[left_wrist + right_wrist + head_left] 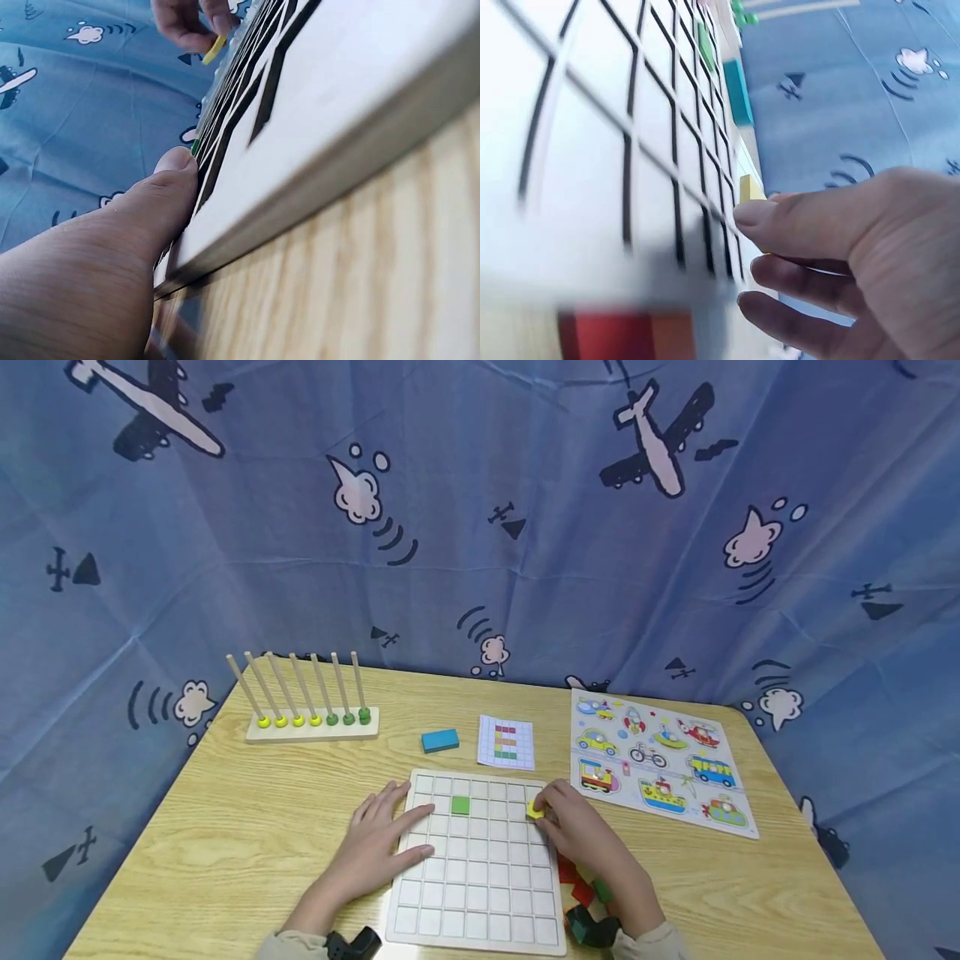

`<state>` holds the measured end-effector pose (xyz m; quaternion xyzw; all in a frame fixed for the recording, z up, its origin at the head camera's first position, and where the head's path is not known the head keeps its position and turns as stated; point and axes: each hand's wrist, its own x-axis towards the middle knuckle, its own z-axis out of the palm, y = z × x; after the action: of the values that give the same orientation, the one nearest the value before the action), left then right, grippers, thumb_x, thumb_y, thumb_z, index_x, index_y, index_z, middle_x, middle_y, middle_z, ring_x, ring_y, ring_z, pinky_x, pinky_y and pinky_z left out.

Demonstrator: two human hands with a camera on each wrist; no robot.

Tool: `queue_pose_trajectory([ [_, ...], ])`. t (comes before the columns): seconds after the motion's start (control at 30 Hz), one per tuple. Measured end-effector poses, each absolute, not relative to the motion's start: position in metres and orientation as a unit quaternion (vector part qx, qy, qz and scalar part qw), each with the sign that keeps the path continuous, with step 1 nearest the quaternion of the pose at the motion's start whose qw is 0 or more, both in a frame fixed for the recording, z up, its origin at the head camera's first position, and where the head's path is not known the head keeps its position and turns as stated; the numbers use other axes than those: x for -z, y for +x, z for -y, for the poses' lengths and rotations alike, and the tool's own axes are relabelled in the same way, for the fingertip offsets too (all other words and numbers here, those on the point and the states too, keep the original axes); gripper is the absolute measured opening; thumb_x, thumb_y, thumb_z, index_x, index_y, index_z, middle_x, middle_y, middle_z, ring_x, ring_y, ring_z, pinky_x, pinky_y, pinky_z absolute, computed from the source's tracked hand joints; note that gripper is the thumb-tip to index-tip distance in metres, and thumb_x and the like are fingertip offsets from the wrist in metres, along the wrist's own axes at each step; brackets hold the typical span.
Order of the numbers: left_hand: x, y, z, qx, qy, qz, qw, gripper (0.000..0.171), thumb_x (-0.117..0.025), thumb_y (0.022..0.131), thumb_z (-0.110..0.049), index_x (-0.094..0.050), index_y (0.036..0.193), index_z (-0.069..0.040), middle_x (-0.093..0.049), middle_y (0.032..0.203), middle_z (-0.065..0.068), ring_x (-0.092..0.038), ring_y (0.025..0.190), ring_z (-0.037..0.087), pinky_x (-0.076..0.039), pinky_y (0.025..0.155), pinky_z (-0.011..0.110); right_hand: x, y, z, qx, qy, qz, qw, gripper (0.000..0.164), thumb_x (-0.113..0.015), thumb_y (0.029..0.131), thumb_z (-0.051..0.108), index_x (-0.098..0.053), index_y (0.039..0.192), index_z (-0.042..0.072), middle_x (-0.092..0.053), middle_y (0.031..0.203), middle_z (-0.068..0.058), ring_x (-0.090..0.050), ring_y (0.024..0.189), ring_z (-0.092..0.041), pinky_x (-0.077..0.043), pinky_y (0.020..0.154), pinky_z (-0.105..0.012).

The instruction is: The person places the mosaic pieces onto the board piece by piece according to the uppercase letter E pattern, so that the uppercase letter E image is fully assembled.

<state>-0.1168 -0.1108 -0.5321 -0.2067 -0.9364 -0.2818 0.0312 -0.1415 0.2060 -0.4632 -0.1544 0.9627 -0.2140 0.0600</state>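
Observation:
A white grid board (454, 893) lies on the table, with a green square tile (461, 806) in one of its upper cells. My left hand (375, 843) rests on the board's left edge, fingers spread; the thumb (174, 161) lies over the rim in the left wrist view. Over the board's upper right cells, my right hand (577, 827) pinches a yellow tile (534, 810) between thumb and fingers. In the right wrist view most of that yellow tile (748, 189) is hidden behind the thumb.
Loose red (582, 892) and green tiles lie right of the board, partly under my right forearm. Behind it are a blue block (440, 741) and a pattern card (506, 743). A peg rack with beads (315, 734) stands back left; a vehicle puzzle board (660, 760) lies right.

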Motion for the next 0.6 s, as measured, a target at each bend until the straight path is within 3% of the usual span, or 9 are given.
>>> queue_pose_trajectory([
  [0.17, 0.532, -0.117, 0.11, 0.284, -0.206, 0.935, 0.037, 0.057, -0.058, 0.087, -0.059, -0.052, 0.137, -0.034, -0.029, 0.155, 0.009, -0.019, 0.145, 0.033, -0.012, 0.113, 0.057, 0.465, -0.149, -0.182, 0.215, -0.205, -0.953, 0.064, 0.015, -0.069, 0.087, 0.01, -0.062, 0.099, 0.014, -0.055, 0.103, 0.005, -0.049, 0.086, -0.009, -0.049, 0.078, -0.029],
  [0.37, 0.53, -0.118, 0.109, 0.281, -0.197, 0.939, -0.001, 0.058, -0.054, 0.088, -0.062, -0.048, 0.14, -0.038, -0.024, 0.158, 0.005, -0.012, 0.147, 0.029, -0.007, 0.115, 0.054, 0.47, -0.154, -0.163, 0.205, -0.256, -0.943, 0.055, 0.012, -0.067, 0.089, 0.009, -0.063, 0.1, 0.012, -0.057, 0.105, 0.003, -0.052, 0.091, -0.01, -0.05, 0.082, -0.032],
  [0.6, 0.527, -0.116, 0.108, 0.281, -0.199, 0.939, 0.0, 0.058, -0.055, 0.088, -0.061, -0.049, 0.139, -0.035, -0.026, 0.157, 0.007, -0.015, 0.146, 0.031, -0.01, 0.114, 0.057, 0.477, -0.159, -0.155, 0.196, -0.289, -0.936, 0.03, 0.01, -0.064, 0.091, 0.009, -0.063, 0.1, 0.014, -0.059, 0.106, 0.004, -0.053, 0.1, -0.01, -0.049, 0.088, -0.032],
])
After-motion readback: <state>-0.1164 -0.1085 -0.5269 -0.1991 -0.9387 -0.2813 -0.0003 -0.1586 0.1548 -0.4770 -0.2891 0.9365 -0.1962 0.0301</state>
